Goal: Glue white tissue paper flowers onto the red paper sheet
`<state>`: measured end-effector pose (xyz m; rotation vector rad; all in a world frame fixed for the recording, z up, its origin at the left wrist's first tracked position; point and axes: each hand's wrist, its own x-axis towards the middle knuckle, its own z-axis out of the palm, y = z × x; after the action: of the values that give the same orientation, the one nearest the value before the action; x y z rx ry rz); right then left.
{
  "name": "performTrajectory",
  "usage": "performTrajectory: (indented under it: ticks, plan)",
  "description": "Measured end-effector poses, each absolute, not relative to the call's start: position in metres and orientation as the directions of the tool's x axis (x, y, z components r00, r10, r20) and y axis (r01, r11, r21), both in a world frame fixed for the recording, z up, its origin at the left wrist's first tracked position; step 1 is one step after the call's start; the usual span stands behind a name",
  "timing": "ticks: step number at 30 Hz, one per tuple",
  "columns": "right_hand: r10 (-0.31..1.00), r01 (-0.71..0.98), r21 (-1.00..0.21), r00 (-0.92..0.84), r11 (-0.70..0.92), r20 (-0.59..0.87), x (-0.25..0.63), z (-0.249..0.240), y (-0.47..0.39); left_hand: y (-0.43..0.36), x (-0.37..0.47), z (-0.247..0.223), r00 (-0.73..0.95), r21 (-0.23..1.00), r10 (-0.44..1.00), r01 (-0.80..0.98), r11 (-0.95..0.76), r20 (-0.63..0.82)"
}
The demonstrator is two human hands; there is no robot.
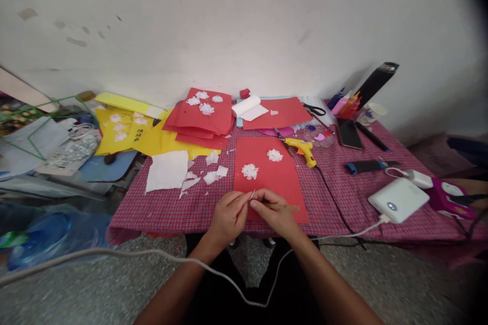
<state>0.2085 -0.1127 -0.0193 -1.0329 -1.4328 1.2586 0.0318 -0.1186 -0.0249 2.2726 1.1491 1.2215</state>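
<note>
Both hands meet at the near edge of a red paper sheet [267,183]. My left hand [229,216] is closed, its thumb and forefinger pinching a small piece of white paper [252,194]. My right hand [275,210] touches the same piece with its fingertips. A thin tan stick [293,207] pokes out of the right hand; the rest of it is hidden by the fingers. Just beyond the hands, a white crumpled-paper flower [250,171] rests on the red sheet, with another paper flower [274,155] farther right.
A yellow glue gun [301,148] lies at the sheet's right edge, its cord running forward. Torn white paper [168,170] lies left. Red papers [206,122] with several white flowers are stacked behind. At right are a phone [348,133], a utility knife [366,166] and a white power bank [398,200].
</note>
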Motion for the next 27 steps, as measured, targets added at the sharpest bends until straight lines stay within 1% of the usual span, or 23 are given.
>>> performTrajectory:
  ticks: [8,12,16,23,27]
  plan:
    - [0.973,-0.001,-0.992,-0.191,0.129,0.126,0.2066,-0.0177,-0.1121,-0.123,0.0329,-0.0275,0.352,0.466,0.745,0.608,-0.642,0.567]
    - [0.973,0.014,-0.991,-0.191,0.135,0.13,0.2078,-0.0194,-0.1126,-0.1234,0.0337,-0.0274,0.369,0.434,0.743,0.633,-0.641,0.559]
    - [0.974,0.015,-0.992,-0.191,0.129,0.123,0.2086,-0.0192,-0.1128,-0.1231,0.0338,-0.0272,0.362,0.435,0.741,0.633,-0.641,0.566]
    - [0.978,0.061,-0.992,-0.186,0.112,0.099,0.21,-0.0133,-0.1129,-0.1224,0.0338,-0.0285,0.337,0.487,0.758,0.606,-0.629,0.559]
    - [0.977,0.068,-0.992,-0.19,0.109,0.095,0.2105,-0.0142,-0.1132,-0.1232,0.0335,-0.0295,0.333,0.49,0.757,0.603,-0.629,0.563]
